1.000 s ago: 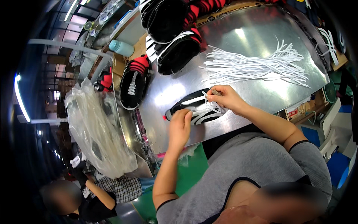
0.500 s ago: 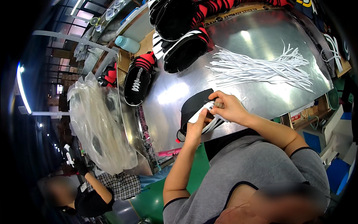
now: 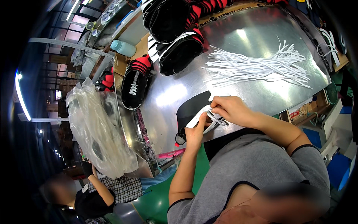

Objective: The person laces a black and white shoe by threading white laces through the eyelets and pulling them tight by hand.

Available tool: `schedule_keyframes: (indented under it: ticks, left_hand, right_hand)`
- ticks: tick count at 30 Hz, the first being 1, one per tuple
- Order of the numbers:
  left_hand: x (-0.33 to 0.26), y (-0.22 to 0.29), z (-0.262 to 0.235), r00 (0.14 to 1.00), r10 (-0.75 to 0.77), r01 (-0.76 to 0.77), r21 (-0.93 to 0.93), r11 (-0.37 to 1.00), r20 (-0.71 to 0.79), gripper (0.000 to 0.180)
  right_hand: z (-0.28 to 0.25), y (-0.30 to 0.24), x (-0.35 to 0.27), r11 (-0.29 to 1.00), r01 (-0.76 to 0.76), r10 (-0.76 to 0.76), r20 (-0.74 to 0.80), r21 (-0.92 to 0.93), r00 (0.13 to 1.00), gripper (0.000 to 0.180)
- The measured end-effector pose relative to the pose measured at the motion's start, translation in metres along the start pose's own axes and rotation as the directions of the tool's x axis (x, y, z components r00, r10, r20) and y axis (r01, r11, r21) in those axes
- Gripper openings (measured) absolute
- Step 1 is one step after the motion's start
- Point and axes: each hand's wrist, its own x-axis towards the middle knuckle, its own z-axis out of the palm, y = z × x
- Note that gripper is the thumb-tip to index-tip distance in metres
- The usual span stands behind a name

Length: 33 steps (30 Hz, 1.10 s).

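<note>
black shoe upper [image 3: 192, 108] gripped by left hand [image 3: 195, 136]; right hand [image 3: 235, 111] pinches its edge beside laces [image 3: 215, 120].

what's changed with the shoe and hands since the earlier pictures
The shoe upper was turned, its red-tabbed end shifting toward the person. The left hand moved right and now grips it; the right hand came slightly nearer the person. The white lace bundle stayed put.
</note>
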Motion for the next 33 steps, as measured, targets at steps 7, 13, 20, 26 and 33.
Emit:
schedule_keyframes:
  ticks: [7, 13, 20, 26, 33]
  left_hand:
    - [0.000, -0.006, -0.005, 0.998, 0.034, -0.034, 0.002, 0.999, 0.061, 0.022]
    - [-0.001, -0.008, -0.003, 0.986, 0.080, -0.084, 0.019, 0.996, 0.144, 0.024]
    - [0.014, -0.003, -0.021, 0.949, -0.230, 0.218, 0.079, 0.973, 0.215, 0.035]
    - [0.027, 0.007, -0.035, 0.925, -0.235, 0.230, 0.050, 0.972, 0.299, 0.031]
    - [0.026, 0.005, -0.014, 0.998, -0.065, 0.065, 0.085, 0.994, -0.002, 0.024]
  right_hand:
    - [-0.005, 0.003, 0.008, 0.991, 0.044, -0.032, 0.090, -0.126, 0.995, 0.014]
    - [0.006, -0.001, 0.019, 0.973, -0.053, 0.083, 0.125, -0.226, 0.989, 0.021]
    - [-0.006, -0.011, 0.040, 0.939, 0.063, 0.058, 0.339, -0.338, 0.939, 0.025]
    - [0.015, 0.009, 0.046, 0.941, -0.227, 0.202, 0.121, 0.252, 0.972, 0.024]
    - [0.046, 0.033, 0.039, 0.974, -0.090, 0.101, -0.047, 0.206, 0.994, 0.024]
